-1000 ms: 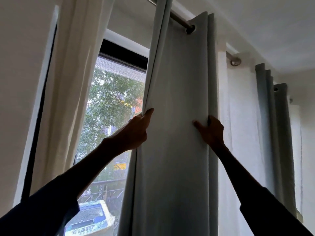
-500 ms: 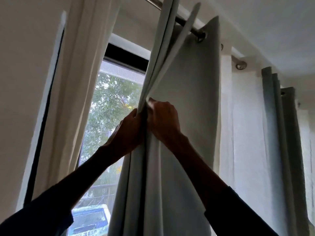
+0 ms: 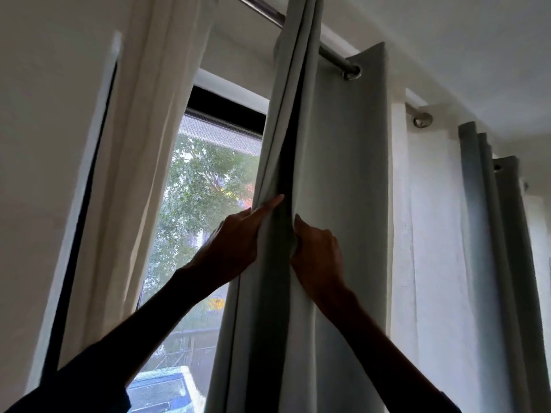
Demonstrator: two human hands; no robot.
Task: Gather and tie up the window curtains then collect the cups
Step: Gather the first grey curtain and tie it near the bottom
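Our left hand [image 3: 235,248] and right hand [image 3: 316,257] pinched folds of the curtain [image 3: 343,174]; soft, heavy-looking cloth, best gripped mid-height.

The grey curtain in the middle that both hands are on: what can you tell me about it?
The grey curtain looks like thick, matte, opaque cloth. It hangs from a metal rod that passes through a metal ring near its top edge. Its left part is pushed into narrow upright folds with a dark gap between them; the right part hangs flatter. The left hand presses the folds from the window side, the right hand from the other. Its bottom is out of view.
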